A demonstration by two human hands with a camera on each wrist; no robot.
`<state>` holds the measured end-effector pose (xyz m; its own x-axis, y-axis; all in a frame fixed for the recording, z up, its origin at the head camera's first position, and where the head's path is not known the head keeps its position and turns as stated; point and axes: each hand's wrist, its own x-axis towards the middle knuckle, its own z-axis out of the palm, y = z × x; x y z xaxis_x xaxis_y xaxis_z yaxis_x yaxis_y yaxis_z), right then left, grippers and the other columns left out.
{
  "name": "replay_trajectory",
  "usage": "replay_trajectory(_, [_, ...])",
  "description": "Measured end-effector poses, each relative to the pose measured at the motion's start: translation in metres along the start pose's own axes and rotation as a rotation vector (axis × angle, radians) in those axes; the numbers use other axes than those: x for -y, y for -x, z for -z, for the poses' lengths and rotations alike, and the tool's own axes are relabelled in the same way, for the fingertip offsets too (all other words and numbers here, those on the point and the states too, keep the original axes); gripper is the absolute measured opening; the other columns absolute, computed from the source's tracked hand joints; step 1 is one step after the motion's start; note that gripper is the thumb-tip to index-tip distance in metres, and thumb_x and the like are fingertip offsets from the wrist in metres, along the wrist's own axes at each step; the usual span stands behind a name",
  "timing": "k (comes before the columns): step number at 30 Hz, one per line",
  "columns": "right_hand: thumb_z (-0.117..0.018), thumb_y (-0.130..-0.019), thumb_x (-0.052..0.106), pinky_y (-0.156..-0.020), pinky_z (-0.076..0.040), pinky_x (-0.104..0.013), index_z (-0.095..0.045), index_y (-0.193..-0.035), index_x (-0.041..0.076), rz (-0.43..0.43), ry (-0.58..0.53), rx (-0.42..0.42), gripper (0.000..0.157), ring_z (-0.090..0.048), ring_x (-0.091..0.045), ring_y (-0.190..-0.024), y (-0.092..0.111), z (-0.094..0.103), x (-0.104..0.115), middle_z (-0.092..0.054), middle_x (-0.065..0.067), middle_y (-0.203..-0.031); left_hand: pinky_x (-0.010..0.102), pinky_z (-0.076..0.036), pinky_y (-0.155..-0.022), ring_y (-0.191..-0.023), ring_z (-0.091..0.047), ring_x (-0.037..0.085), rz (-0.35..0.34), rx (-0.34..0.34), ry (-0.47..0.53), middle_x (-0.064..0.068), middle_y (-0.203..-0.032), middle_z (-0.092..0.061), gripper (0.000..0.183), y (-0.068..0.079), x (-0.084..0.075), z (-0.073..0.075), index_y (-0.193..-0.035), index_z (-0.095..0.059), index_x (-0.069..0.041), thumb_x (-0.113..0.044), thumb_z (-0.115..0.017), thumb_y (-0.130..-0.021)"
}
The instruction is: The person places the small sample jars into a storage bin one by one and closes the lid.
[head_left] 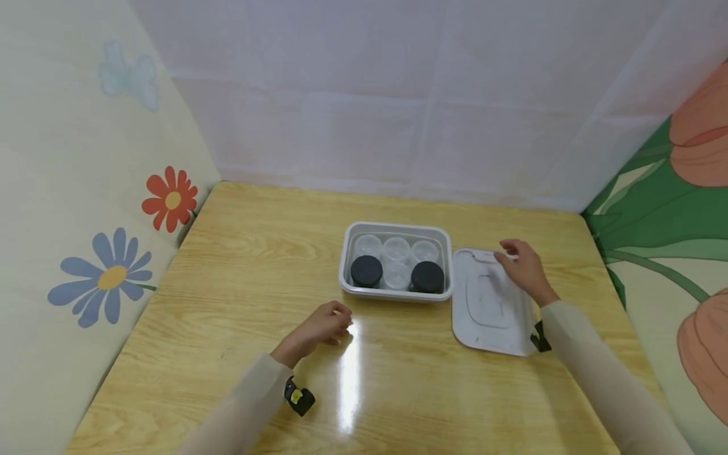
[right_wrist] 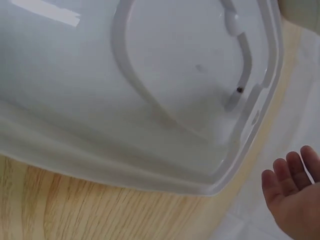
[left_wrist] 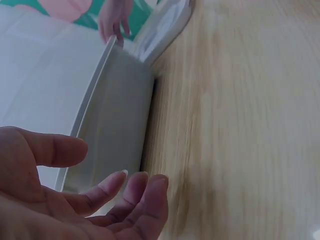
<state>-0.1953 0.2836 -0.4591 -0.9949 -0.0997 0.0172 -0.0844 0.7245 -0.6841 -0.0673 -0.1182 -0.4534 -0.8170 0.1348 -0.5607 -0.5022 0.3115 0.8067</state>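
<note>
A white plastic box [head_left: 398, 294] sits near the middle of the table. Inside it are two black-capped jars [head_left: 366, 270] in the front corners and several clear round containers [head_left: 396, 248]. My left hand [head_left: 321, 323] is just in front of the box's left corner, fingers loosely bent and holding nothing. In the left wrist view its thumb and fingers are near the box wall [left_wrist: 117, 100]; contact is unclear. The white lid [head_left: 483, 309] lies flat to the right of the box. Over the lid's far right side hovers my right hand [head_left: 526, 272], fingers relaxed, nothing held.
The wooden table [head_left: 256, 253] backs onto a white cloth [head_left: 341, 126]. Flower-printed panels [head_left: 85, 189] stand along the left and right sides. A black band [head_left: 298, 397] is on each wrist.
</note>
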Motion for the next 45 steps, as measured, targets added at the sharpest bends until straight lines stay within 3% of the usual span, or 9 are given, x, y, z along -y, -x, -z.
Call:
replay_trajectory(12, [-0.042,-0.101,0.027,-0.099,-0.038,-0.060,-0.037,-0.136,-0.013,-0.105,0.041,0.061,0.053,-0.040,-0.049,-0.120,-0.008,0.004,-0.018,-0.037,-0.035,-0.134,0.025,-0.049,-0.057,-0.079,-0.055,0.016,-0.034,0.105,0.190,0.007,-0.088,-0.056,0.041,-0.006,-0.013,-0.069,-0.122,-0.048,0.009,-0.007,-0.050,-0.084])
replay_trajectory(21, [-0.026,-0.104,0.032,-0.103,-0.034,-0.061,-0.037,-0.134,-0.015,-0.167,0.041,0.109,0.057,-0.038,-0.051,-0.122,-0.013,0.010,-0.037,-0.037,-0.038,-0.134,0.027,-0.050,-0.062,-0.086,-0.051,0.018,0.004,0.159,0.353,0.006,-0.096,-0.050,0.043,-0.018,-0.011,-0.108,-0.131,-0.040,0.005,-0.016,-0.043,-0.094])
replay_trajectory(30, [-0.017,-0.104,0.042,-0.110,-0.027,-0.059,-0.028,-0.140,-0.015,-0.270,0.000,0.200,0.068,-0.029,-0.050,-0.132,-0.020,0.015,-0.040,-0.029,-0.037,-0.142,0.042,-0.056,-0.071,-0.092,-0.056,0.027,0.028,0.103,0.411,0.014,-0.102,-0.052,0.036,-0.026,-0.015,-0.148,-0.123,-0.044,0.002,-0.022,-0.042,-0.096])
replay_trajectory(38, [-0.013,-0.102,0.046,-0.112,-0.026,-0.058,-0.026,-0.143,-0.011,-0.381,-0.006,0.239,0.071,-0.026,-0.048,-0.134,-0.023,0.014,-0.042,-0.026,-0.034,-0.146,0.052,-0.053,-0.086,-0.108,-0.057,0.040,0.064,0.122,0.483,0.027,-0.116,-0.054,0.041,-0.029,-0.020,-0.173,-0.130,-0.041,0.004,-0.019,-0.040,-0.096])
replay_trajectory(45, [-0.012,-0.102,0.048,-0.112,-0.025,-0.058,-0.029,-0.143,-0.009,-0.392,-0.019,0.259,0.072,-0.024,-0.048,-0.136,-0.024,0.014,-0.043,-0.025,-0.033,-0.147,0.052,-0.052,-0.089,-0.110,-0.057,0.043,0.075,0.145,0.533,0.030,-0.117,-0.054,0.045,-0.031,-0.023,-0.180,-0.135,-0.036,0.008,-0.018,-0.039,-0.097])
